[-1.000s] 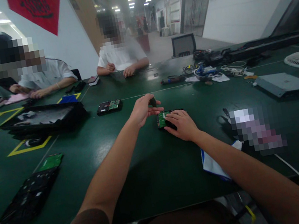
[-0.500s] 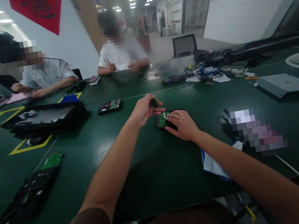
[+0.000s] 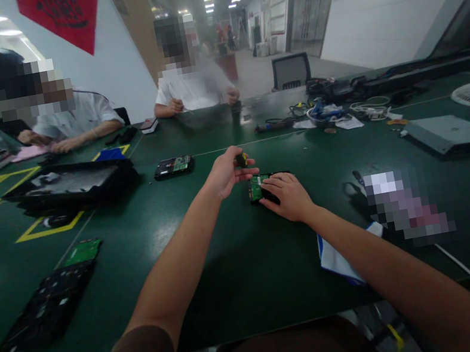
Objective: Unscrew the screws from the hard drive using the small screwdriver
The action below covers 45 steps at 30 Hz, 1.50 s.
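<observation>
A small black hard drive point(image 3: 257, 190) with a green circuit board facing up lies on the dark green table point(image 3: 241, 260) in front of me. My right hand point(image 3: 286, 196) rests flat on its right part, fingers pressed down on it. My left hand point(image 3: 228, 172) is closed around the dark handle of a screwdriver point(image 3: 241, 160), held upright just above the drive's left end. The tool's tip is hidden behind my fingers.
A second hard drive point(image 3: 173, 167) lies further back, beside a black tray point(image 3: 68, 186). A black panel point(image 3: 44, 307) and a green board point(image 3: 81, 252) lie at the left. Cables and tools point(image 3: 319, 112), a grey box point(image 3: 452, 133) and a blue-white cloth point(image 3: 338, 258) are on the right. Three people sit across the table.
My hands have hardly moved; the left hand's grip on the screwdriver has shifted slightly. The person opposite has moved their hands apart.
</observation>
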Each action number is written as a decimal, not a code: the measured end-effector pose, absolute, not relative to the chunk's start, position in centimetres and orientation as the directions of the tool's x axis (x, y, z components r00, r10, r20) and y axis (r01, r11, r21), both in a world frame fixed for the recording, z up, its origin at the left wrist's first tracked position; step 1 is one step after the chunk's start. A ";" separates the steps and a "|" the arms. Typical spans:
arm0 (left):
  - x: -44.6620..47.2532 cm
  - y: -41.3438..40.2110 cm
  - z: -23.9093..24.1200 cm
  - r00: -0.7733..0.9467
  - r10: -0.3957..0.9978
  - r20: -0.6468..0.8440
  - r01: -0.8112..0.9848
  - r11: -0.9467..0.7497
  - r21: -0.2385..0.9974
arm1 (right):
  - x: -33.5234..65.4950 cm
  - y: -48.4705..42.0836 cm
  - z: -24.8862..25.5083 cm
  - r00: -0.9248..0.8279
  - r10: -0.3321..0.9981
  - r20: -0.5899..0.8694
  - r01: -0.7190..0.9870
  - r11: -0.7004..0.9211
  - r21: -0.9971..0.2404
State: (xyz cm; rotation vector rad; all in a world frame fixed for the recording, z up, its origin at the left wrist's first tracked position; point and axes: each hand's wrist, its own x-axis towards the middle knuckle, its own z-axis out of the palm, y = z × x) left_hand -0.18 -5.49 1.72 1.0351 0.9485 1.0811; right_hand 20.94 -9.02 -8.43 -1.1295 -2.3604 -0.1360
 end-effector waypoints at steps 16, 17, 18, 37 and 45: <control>-0.4 -5.6 2.1 0.135 0.990 -0.032 -0.067 0.041 0.997 | 21.1 -8.9 -8.4 -0.527 0.703 0.478 0.755 0.645 -0.117; -0.4 -5.6 2.1 0.150 0.988 -0.024 -0.067 0.035 0.997 | 21.0 -9.0 -8.4 -0.527 0.704 0.476 0.755 0.645 -0.117; -0.3 -5.7 2.1 0.170 0.985 -0.022 -0.077 0.036 0.996 | 21.0 -9.0 -8.4 -0.527 0.704 0.475 0.755 0.645 -0.119; -0.2 -5.6 2.0 0.206 0.977 -0.048 -0.167 0.084 0.982 | 21.0 -9.1 -8.2 -0.521 0.709 0.475 0.750 0.646 -0.140; -0.3 -5.5 1.9 0.166 0.986 -0.023 -0.096 0.039 0.995 | 21.0 -9.1 -8.3 -0.518 0.708 0.480 0.750 0.646 -0.142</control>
